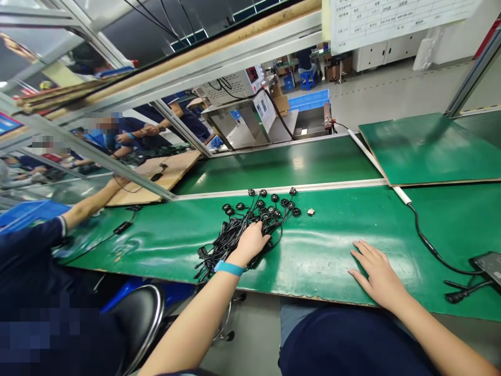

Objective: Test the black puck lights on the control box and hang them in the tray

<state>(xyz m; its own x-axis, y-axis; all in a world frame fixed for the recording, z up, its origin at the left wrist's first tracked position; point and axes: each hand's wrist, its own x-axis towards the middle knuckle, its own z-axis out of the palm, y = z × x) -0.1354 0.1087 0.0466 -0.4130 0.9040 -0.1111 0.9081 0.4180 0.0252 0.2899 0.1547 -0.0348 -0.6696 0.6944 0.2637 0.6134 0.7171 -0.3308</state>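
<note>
A pile of black cables (pixel 227 237) with round black connector ends (pixel 275 198) lies on the green tabletop (pixel 324 261). My left hand (pixel 252 243), a blue band (pixel 230 268) at its wrist, reaches into the pile from the near side. Its fingers curl down around some of the cables, with the fingertips partly hidden among them. Resting palm down on the green surface to the right is my right hand (pixel 378 274), its fingers stretched out and holding nothing. A small whitish piece (pixel 310 212) sits just right of the connectors.
At the right edge, a black box with a cable (pixel 487 266) lies near a white tube (pixel 401 195). A green board (pixel 434 149) is at the back right. On the left, a co-worker's arm (pixel 92 203) extends over the bench beside a stool (pixel 143 318).
</note>
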